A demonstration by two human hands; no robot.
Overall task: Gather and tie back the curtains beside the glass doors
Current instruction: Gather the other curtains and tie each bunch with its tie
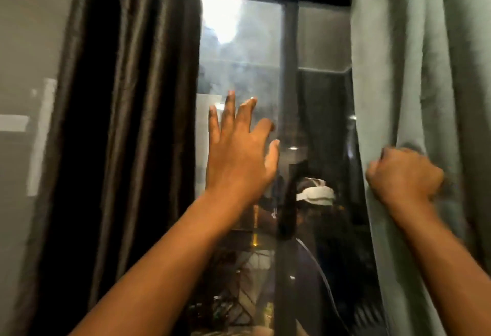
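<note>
A grey-green curtain (422, 70) hangs on the right of the glass door (239, 70). My right hand (403, 173) is clenched on its inner edge at mid height, bunching the cloth. A dark brown satin curtain (127, 123) hangs in folds on the left of the glass. My left hand (239, 149) is raised in front of the pane with fingers spread, holding nothing, just right of the dark curtain's edge. The frame is blurred by motion.
A dark vertical door frame post (288, 96) divides the glass. The pane reflects a person and shows dim clutter low down. A grey wall (29, 43) lies at the far left behind sheer fabric.
</note>
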